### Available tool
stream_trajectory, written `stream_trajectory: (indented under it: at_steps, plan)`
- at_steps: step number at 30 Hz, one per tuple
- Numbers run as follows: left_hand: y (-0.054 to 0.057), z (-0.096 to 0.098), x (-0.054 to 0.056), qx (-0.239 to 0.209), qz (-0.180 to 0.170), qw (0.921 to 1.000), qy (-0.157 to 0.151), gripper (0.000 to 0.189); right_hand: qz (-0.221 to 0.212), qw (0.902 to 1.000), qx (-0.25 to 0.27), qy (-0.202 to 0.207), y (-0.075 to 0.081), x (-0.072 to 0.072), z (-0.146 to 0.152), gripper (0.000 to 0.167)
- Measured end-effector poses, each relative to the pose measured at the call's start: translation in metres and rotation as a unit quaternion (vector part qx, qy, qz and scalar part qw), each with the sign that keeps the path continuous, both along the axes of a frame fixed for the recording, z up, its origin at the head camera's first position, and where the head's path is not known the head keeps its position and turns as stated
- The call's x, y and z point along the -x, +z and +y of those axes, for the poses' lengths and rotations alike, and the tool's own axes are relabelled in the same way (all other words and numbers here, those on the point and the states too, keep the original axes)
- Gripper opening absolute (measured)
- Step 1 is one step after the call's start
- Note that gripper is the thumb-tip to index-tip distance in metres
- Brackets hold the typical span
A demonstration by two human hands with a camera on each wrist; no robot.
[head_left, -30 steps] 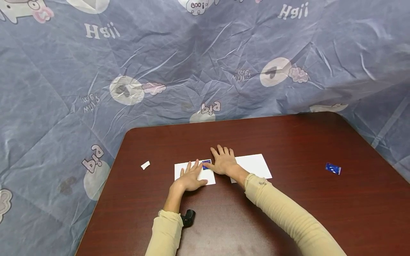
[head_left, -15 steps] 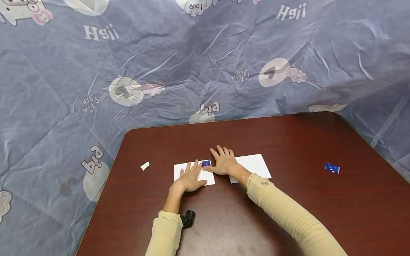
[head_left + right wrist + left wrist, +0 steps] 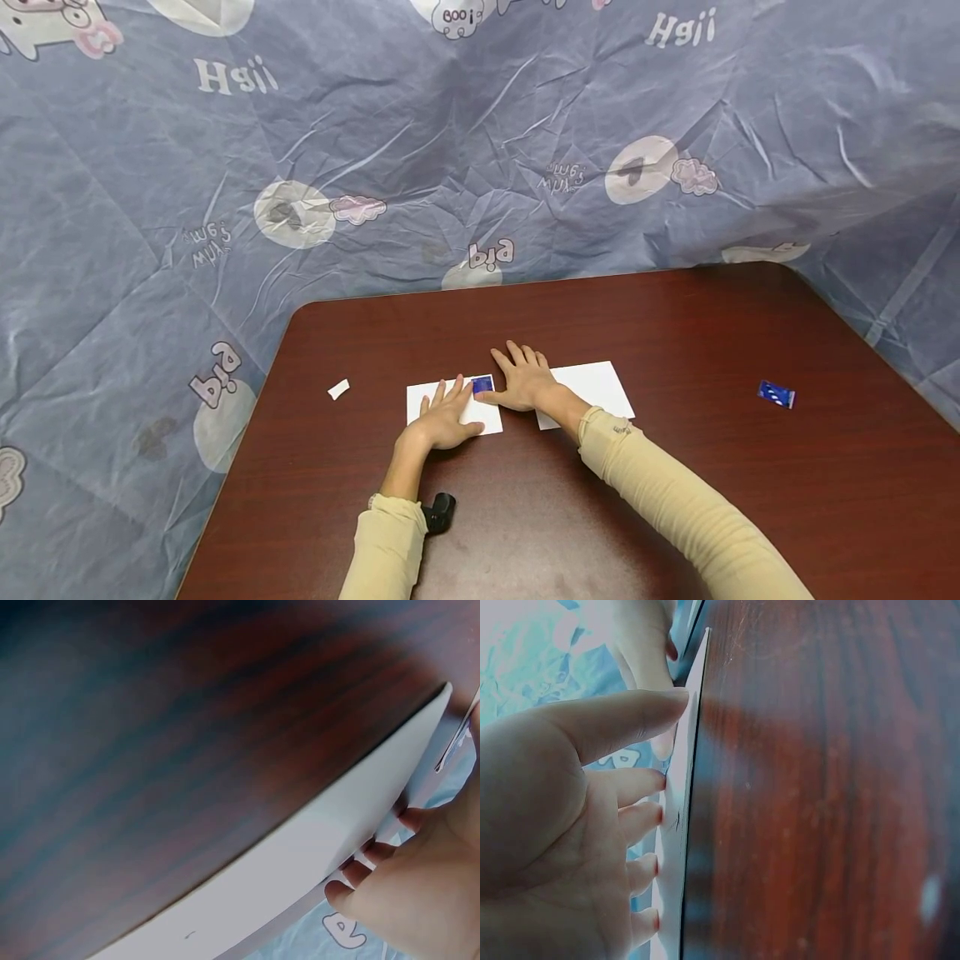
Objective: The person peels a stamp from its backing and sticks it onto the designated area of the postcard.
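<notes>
A white rectangular sheet, like an envelope (image 3: 415, 400), lies flat on the table in the head view. My left hand (image 3: 441, 422) rests on it with its fingers spread. At its far right corner sits a small blue stamp-like sticker (image 3: 483, 383). My right hand (image 3: 525, 385) lies palm down just right of it, and the thumb reaches over the sticker's near edge. Beneath the right wrist is a second white sheet (image 3: 596, 387), partly covered by the forearm. The left wrist view has the left hand's fingertips along the white sheet (image 3: 676, 832), the thumb straight.
A blue packet-like piece with white marks (image 3: 777, 394) lies far right on the brown table (image 3: 675, 475). At the left is a small white scrap (image 3: 339, 389). A black camera (image 3: 440, 512) is strapped at the left wrist. Behind hangs a printed blue cloth (image 3: 420, 150).
The right thumb has slid slightly toward the near edge of the blue sticker, so more of the sticker shows. The left hand and both sheets stay put.
</notes>
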State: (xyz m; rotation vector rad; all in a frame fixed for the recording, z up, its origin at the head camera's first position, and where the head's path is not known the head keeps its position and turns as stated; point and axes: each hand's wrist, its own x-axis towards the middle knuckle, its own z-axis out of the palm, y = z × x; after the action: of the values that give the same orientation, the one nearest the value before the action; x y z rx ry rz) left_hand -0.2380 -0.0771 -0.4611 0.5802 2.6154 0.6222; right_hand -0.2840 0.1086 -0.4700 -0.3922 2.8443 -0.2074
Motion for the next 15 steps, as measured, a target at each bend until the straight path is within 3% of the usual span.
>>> stream_trajectory:
  at_steps: [15]
  plan:
    - [0.0001, 0.0008, -0.0006, -0.004, -0.003, 1.0, 0.001, 0.072, -0.001, 0.9998, 0.017, 0.01, 0.001, -0.0006, 0.004, 0.094]
